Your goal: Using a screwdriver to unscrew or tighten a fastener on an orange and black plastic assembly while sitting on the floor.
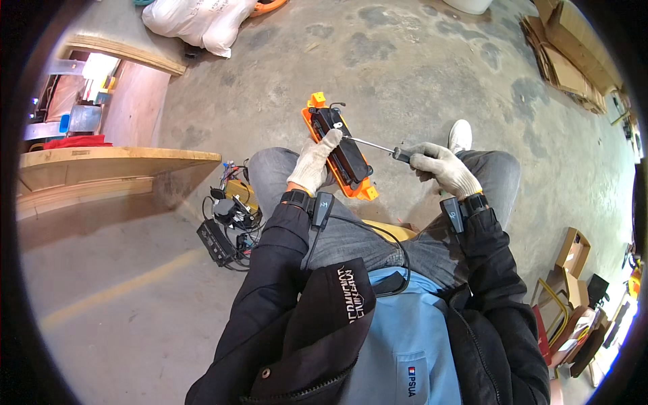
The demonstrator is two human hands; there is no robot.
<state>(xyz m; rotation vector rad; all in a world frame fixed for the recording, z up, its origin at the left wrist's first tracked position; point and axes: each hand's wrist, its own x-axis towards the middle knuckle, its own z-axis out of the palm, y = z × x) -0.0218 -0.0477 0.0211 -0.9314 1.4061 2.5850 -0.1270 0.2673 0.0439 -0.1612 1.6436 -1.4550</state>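
An orange and black elongated device (349, 160) with orange end brackets is tilted above my left knee. My gloved left hand (314, 160) is closed around its left side, with the thumb on the black upper face. In my gloved right hand (442, 167) is a screwdriver (399, 154), gripped by its dark handle. Its thin metal shaft points left, and the tip reaches the black face close to my left thumb. A short black cable stands out from the far end of the device. What exactly the tip touches is too small to tell.
Left of my knee lies a heap of cables and black parts (233, 223), beside a wooden bench (121, 158). A white sack (199, 23) sits at the far left. Flattened cardboard (563, 57) is at the far right; boxes and chair parts (570, 317) stand at the near right.
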